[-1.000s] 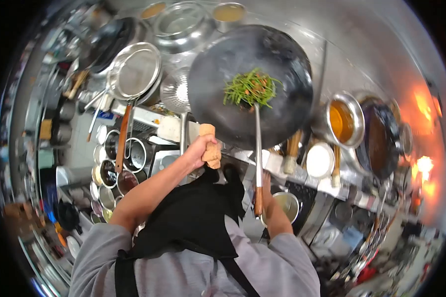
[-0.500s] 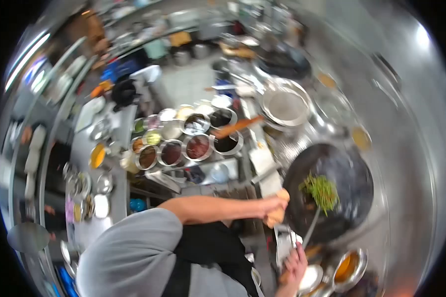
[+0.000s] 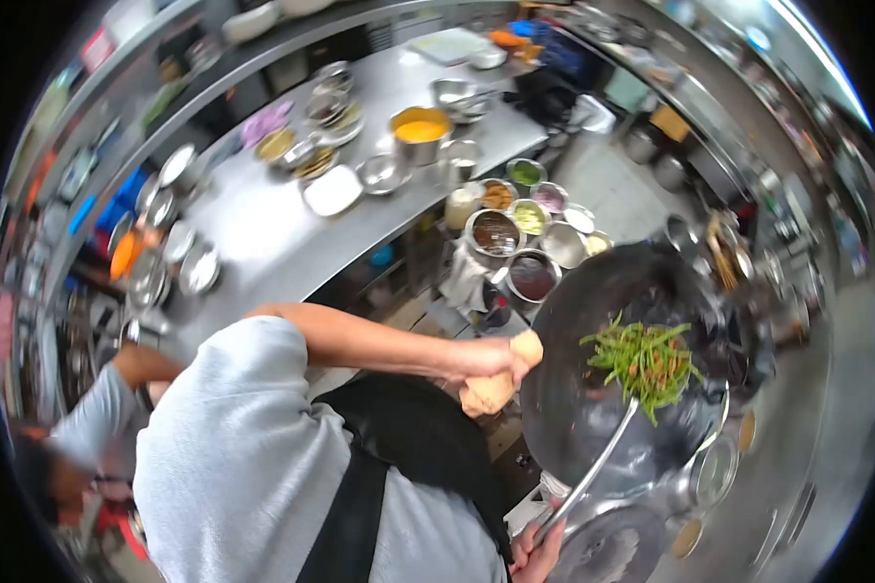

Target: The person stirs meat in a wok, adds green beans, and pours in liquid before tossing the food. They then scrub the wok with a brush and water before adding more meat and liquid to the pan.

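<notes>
The wok (image 3: 569,413) is at the right, wide, round and dark, its rim against the padding in the left hand. Far left, a co-worker's sleeve (image 3: 95,418) shows beyond the smooth, shiny steel counter (image 3: 253,253); farther along that counter stands a deep metal pot (image 3: 421,154) of orange liquid. The person's left hand (image 3: 494,359) is clenched round a thick, rumpled tan cloth (image 3: 486,394) at 1 side of the wok; a firm squeeze through that soft bulk, I'd judge, serves best, sparing the skin and steadying the metal. Lower down, the right hand (image 3: 538,547) has its fingers wrapped round a long, slim metal utensil (image 3: 601,460), its head hidden among the greens (image 3: 642,364). A light, low grip would probably suit those thin, glossy stalks, heaped loosely and flecked with brown bits, and mark the curved surface less.
</notes>
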A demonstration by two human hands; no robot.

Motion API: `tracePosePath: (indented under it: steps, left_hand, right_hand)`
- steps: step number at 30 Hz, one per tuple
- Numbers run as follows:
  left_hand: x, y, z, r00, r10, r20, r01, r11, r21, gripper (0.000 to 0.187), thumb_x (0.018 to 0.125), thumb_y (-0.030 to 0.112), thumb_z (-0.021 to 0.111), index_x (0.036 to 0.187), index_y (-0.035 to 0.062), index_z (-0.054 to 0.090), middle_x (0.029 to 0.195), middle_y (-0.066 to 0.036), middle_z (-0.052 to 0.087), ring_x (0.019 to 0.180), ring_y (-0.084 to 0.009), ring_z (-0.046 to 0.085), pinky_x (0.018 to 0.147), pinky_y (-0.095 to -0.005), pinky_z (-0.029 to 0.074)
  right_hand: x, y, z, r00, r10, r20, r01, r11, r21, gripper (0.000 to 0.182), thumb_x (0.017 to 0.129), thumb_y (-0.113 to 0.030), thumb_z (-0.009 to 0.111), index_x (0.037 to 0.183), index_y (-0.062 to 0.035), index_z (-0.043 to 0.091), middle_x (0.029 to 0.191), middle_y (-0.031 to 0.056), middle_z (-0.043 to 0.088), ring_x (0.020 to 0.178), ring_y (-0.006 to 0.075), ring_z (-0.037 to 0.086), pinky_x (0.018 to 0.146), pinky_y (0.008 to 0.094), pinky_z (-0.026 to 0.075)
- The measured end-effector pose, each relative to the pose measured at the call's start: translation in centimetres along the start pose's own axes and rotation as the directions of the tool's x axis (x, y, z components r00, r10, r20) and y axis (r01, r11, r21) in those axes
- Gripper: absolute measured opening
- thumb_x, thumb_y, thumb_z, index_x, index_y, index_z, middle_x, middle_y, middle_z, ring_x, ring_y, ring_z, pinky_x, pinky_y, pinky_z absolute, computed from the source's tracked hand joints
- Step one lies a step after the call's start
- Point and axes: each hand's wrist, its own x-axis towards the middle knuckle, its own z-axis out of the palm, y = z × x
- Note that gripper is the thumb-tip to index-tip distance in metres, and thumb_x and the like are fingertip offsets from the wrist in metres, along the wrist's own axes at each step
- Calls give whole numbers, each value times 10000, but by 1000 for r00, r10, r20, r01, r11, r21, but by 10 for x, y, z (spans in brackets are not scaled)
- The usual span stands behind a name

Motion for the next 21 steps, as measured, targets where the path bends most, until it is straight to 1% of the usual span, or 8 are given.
tracePosePath:
  steps: [3,5,7,10,11,12,15,21]
  left_hand:
    - [-49,17,-54,977,108,-184,-128,987,-98,355,770,68,641,1089,101,488,871,-35,578,717,-161,631,629,-329,555]
    - [-83,22,-88,936,171,-309,-221,965,-137,344,779,61,634,1089,91,489,888,-46,573,725,-171,629,642,-337,558]
    - [-114,22,-114,887,151,-436,-264,942,-209,324,781,54,641,1072,79,501,888,-65,590,730,-180,638,643,-348,564]
    - [-145,9,-142,773,146,-618,-399,869,-293,288,783,38,623,1033,78,484,822,-74,583,678,-199,634,595,-366,551]
    - [-153,-2,-154,762,122,-636,-411,851,-328,321,787,36,624,1067,68,471,826,-88,587,688,-215,649,584,-383,552]
    - [-164,-3,-146,668,116,-735,-492,811,-318,309,787,64,651,1061,34,512,824,-95,600,658,-209,645,583,-363,565]
    - [-186,-23,-139,528,48,-848,-607,719,-337,291,782,65,636,1047,26,522,833,-104,604,658,-219,643,580,-362,563]
    - [-189,-68,-107,251,-169,-953,-786,539,-302,235,768,72,600,983,20,523,780,-120,608,585,-234,619,539,-370,551]
  right_hand:
    - [44,-28,79,930,-230,285,248,968,-28,388,1087,-302,424,1430,-120,434,627,-7,363,401,49,298,320,222,246]
    - [77,-45,116,899,-115,422,171,980,-97,410,1090,-306,417,1456,-121,404,623,1,365,387,52,299,311,225,256]
    - [118,-57,148,834,9,551,101,980,-170,424,1094,-314,410,1472,-122,385,622,9,368,374,55,296,303,226,268]
    - [171,-72,199,667,203,717,19,957,-289,436,1099,-339,401,1475,-121,382,624,15,375,354,59,283,290,231,296]
    - [180,-77,220,647,256,719,0,942,-335,432,1100,-333,396,1476,-119,380,626,14,374,352,59,280,289,233,297]
    - [186,-82,241,625,307,717,-20,925,-378,429,1102,-328,391,1476,-118,379,627,13,372,350,59,277,288,234,298]
    - [209,-97,300,493,463,736,-106,872,-478,434,1113,-292,355,1501,-100,334,655,3,379,362,51,289,299,227,336]
    - [270,-109,402,325,628,707,-36,755,-654,417,1097,-266,406,1487,-119,373,661,-4,388,385,45,322,306,220,330]
